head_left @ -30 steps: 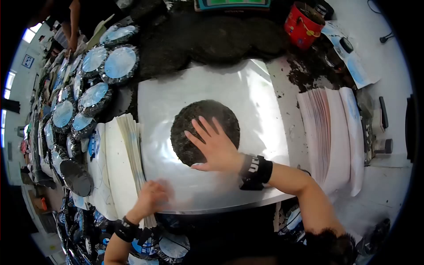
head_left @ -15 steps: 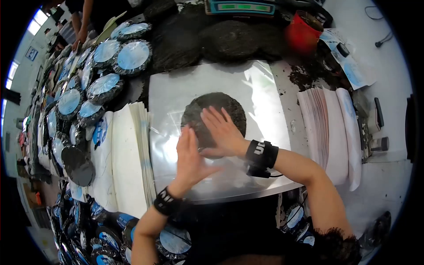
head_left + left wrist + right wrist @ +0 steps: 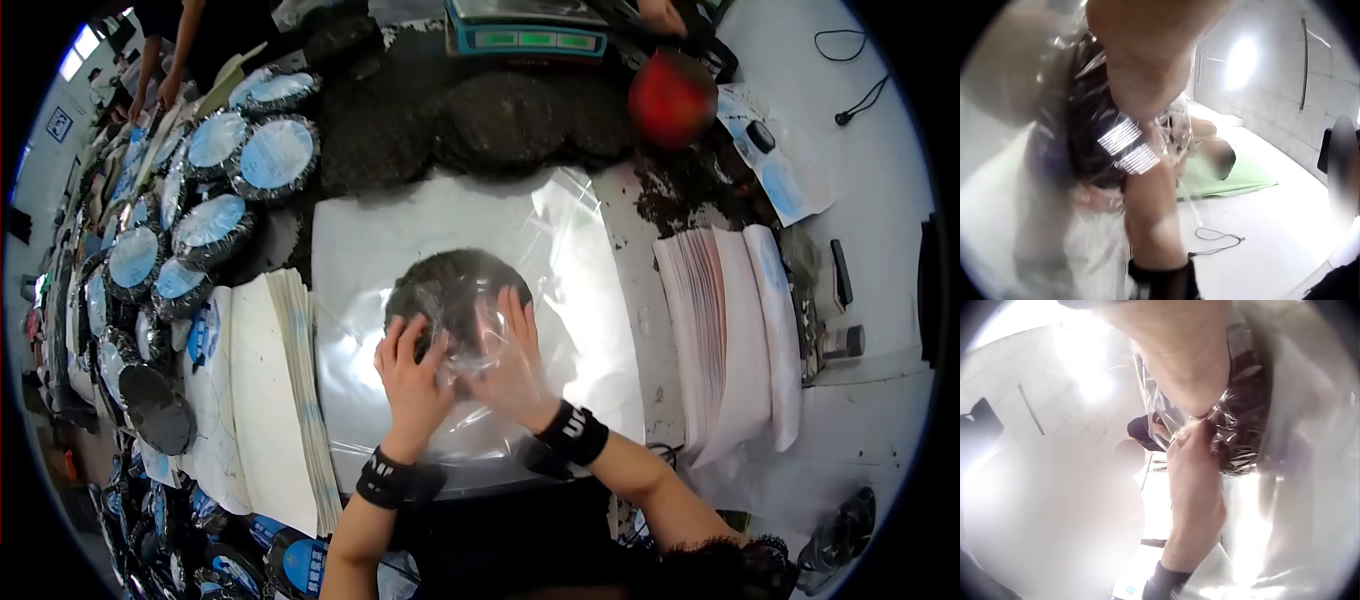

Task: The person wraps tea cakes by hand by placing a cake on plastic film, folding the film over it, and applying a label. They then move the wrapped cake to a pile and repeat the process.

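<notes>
A dark, round, flat cake (image 3: 460, 272) lies on clear plastic film (image 3: 360, 260) in the middle of the table. Part of that film is drawn up over its near side. My left hand (image 3: 412, 385) grips the film at the cake's near left edge, fingers bent. Close beside it, my right hand (image 3: 515, 365) holds gathered film at the near right, with film overlapping its fingers. Both hands come together at the shiny, wrinkled film (image 3: 1238, 434) in the right wrist view. Black bands circle both wrists.
White sheets (image 3: 270, 390) are stacked at left, pinkish sheets (image 3: 715, 340) at right. Wrapped cakes (image 3: 276, 155) with blue labels pile up on the left. Behind lie more dark cakes (image 3: 505, 115), a scale (image 3: 530, 40) and a red bucket (image 3: 672, 98). Another person's arms (image 3: 185, 45) show far left.
My right hand has come off the cake's top toward its near right side. My left hand has moved in from the left. Film now lifts over the cake between them.
</notes>
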The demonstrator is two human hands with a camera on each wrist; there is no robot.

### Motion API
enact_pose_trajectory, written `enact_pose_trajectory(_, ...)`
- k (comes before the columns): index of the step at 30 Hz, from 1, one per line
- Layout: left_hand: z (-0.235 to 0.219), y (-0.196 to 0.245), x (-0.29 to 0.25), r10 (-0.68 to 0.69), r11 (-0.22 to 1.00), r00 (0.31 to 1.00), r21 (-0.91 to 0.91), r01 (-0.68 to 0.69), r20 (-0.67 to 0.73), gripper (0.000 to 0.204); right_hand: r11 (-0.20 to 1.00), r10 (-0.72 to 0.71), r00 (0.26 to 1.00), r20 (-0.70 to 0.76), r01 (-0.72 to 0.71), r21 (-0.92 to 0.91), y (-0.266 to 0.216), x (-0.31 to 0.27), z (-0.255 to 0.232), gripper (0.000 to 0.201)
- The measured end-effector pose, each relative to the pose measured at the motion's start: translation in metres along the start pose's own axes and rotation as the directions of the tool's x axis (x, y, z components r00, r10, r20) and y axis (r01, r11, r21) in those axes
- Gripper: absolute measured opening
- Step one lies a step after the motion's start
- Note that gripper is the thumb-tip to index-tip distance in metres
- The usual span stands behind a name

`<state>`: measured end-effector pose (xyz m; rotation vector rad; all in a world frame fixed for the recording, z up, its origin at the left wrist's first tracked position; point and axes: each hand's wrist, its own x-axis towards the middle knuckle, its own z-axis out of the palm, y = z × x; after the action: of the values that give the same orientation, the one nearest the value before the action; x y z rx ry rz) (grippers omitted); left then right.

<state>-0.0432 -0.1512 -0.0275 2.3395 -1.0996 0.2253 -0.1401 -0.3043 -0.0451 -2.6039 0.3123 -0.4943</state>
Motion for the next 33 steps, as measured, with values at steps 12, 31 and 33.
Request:
enact_pose_trajectory(12, 0.003, -0.003, 0.029, 0.073, 0.995, 0.992, -0.056, -0.079, -0.098, 0.079, 0.927, 0.044, 0.999, 0.014, -0.046, 0.373, 0.020, 0.035, -0.034, 0.076)
enact_pose_trajectory(31, 0.024, -0.016, 0.043, -0.024, 0.916, 0.986, -0.399, -0.044, -0.164, 0.087, 0.778, -0.494, 0.869, 0.040, 0.421, 0.466, 0.059, 0.071, 0.016, 0.058)
enact_pose_trajectory(33, 0.037, -0.016, 0.032, -0.019, 0.933, 0.999, -0.359, 0.029, 0.030, 0.072, 0.853, -0.227, 0.966, -0.128, 0.260, 0.452, 0.056, 0.058, 0.023, 0.054)
